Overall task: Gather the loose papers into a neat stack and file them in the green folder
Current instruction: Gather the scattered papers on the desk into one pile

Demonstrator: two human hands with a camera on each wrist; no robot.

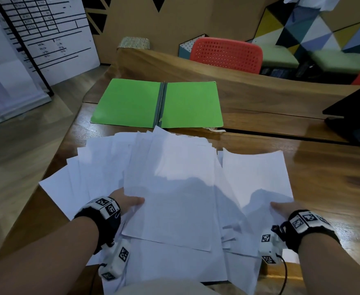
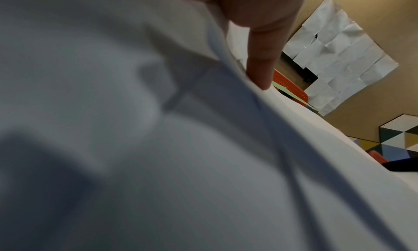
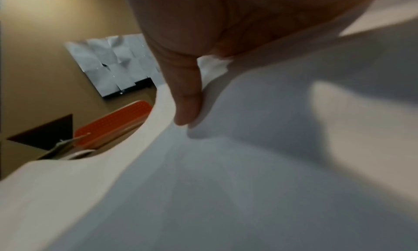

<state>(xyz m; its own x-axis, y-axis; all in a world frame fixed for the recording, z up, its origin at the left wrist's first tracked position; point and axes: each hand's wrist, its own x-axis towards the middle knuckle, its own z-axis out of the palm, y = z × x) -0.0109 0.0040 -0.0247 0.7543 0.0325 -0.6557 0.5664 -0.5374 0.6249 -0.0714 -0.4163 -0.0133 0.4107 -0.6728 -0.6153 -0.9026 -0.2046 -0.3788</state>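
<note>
A fan of loose white papers [image 1: 170, 184] covers the near half of the wooden table [image 1: 324, 167]. My left hand [image 1: 130, 202] holds the left edge of the top sheets, thumb on top and fingers hidden beneath. My right hand [image 1: 281, 209] holds a separate sheet [image 1: 258, 177] at its near right corner, thumb on top. In the left wrist view the thumb [image 2: 260, 62] presses on the white paper [image 2: 203, 165]. In the right wrist view the thumb [image 3: 185, 94] lies on the curved sheet [image 3: 226, 183]. The green folder [image 1: 157, 103] lies open and flat beyond the papers.
Behind the table stands a red perforated chair [image 1: 226, 54]. A black laptop [image 1: 353, 105] sits at the right edge. A wooden divider [image 1: 238, 81] runs behind the folder. Left of the table is floor and a white board [image 1: 47, 35].
</note>
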